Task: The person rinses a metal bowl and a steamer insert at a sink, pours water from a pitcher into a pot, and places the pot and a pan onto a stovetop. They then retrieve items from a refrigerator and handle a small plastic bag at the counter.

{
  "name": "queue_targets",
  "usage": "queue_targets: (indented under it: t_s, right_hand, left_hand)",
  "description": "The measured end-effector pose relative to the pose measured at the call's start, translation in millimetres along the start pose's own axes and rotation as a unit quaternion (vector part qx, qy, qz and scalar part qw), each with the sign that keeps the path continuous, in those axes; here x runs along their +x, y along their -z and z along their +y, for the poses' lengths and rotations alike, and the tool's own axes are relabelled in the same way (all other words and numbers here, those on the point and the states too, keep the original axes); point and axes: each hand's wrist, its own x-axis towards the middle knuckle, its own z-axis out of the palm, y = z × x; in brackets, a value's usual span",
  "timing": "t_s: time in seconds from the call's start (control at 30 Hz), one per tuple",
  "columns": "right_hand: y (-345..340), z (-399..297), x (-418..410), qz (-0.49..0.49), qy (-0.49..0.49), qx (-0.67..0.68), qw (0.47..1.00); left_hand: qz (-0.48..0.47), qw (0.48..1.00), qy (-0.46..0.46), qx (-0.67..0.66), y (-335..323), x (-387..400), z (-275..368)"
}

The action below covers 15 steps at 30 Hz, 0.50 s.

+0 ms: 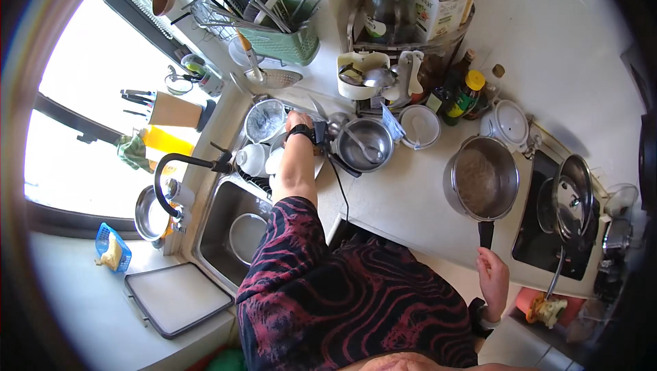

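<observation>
My left hand [298,120] reaches over the dish rack behind the sink, between a clear bowl [265,121] and a ladle's steel bowl; its fingers are mostly hidden, so what it touches cannot be made out. White bowls [252,160] stand in the rack under my forearm. Right of the hand is a steel bowl [377,137] with a spoon across it. My right hand [494,279] hangs at the counter's front edge with curled fingers, just below the black handle of a steel pot [481,178] that holds brownish liquid. No grip on the handle shows.
The sink [210,235] with a black faucet [177,158] lies at the left, a cutting board [178,299] in front of it. Bottles [464,96] and a white lidded pot [508,123] line the wall. Lidded pans [572,196] stand on the black cooktop [528,232] at right.
</observation>
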Motion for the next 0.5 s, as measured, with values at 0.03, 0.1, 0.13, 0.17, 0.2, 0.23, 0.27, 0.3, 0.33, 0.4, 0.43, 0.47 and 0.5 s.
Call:
queue_targets:
  t_s: [0.03, 0.1, 0.13, 0.17, 0.2, 0.23, 0.27, 0.3, 0.33, 0.4, 0.43, 0.47, 0.5]
  right_hand:
    - [0.8, 3.1, -0.9, -0.002, 0.000, 0.001, 1.000]
    - [1.8, 8.4, -2.3, -0.005, -0.001, 0.004, 1.000]
    - [3.3, 10.7, -2.1, -0.004, 0.006, 0.001, 1.000]
    - [4.7, 12.6, -1.8, -0.004, 0.014, -0.002, 1.000]
    - [6.3, 14.7, -0.3, -0.004, 0.016, 0.001, 1.000]
    - [8.1, 16.3, 0.5, -0.007, 0.017, 0.003, 1.000]
    - [9.3, 18.0, 0.1, -0.010, 0.018, 0.005, 1.000]
    - [10.9, 24.2, -4.5, -0.007, 0.021, 0.017, 1.000]
    - [13.9, 25.8, -0.9, -0.013, 0.033, 0.020, 0.999]
    - [16.9, 29.6, 5.6, -0.014, 0.053, 0.014, 0.998]
    - [14.8, 34.3, 6.6, -0.008, 0.042, 0.018, 0.999]
    - [15.4, 39.3, 8.7, 0.009, 0.040, 0.008, 0.999]
    - [16.1, 45.9, 9.9, 0.026, 0.039, -0.002, 0.999]
  left_hand:
    - [-0.001, 1.000, 0.003, 0.001, -8.8, 5.2, -2.3]
    - [0.066, 0.998, 0.014, 0.009, -28.6, 21.5, -9.7]
    - [0.059, 0.996, -0.036, 0.061, -36.1, 28.2, -17.0]
    - [0.057, 0.996, -0.031, 0.062, -48.1, 30.8, -23.3]
    - [0.032, 0.952, -0.036, 0.303, -60.0, 37.3, -26.9]
    - [0.004, 0.849, -0.040, 0.527, -72.4, 42.8, -30.5]
    - [-0.026, 0.693, -0.043, 0.720, -86.6, 45.8, -34.7]
    - [-0.057, 0.491, -0.036, 0.869, -92.1, 40.9, -42.3]
    - [-0.092, 0.265, -0.037, 0.959, -103.0, 32.3, -51.0]
    - [-0.109, -0.025, -0.121, 0.986, -93.3, 14.0, -54.7]
    - [-0.094, -0.079, -0.198, 0.972, -63.2, -1.9, -46.9]
    - [-0.074, -0.114, -0.190, 0.972, -55.2, -21.6, -47.6]
    - [-0.056, -0.149, -0.181, 0.970, -54.3, -41.1, -49.4]
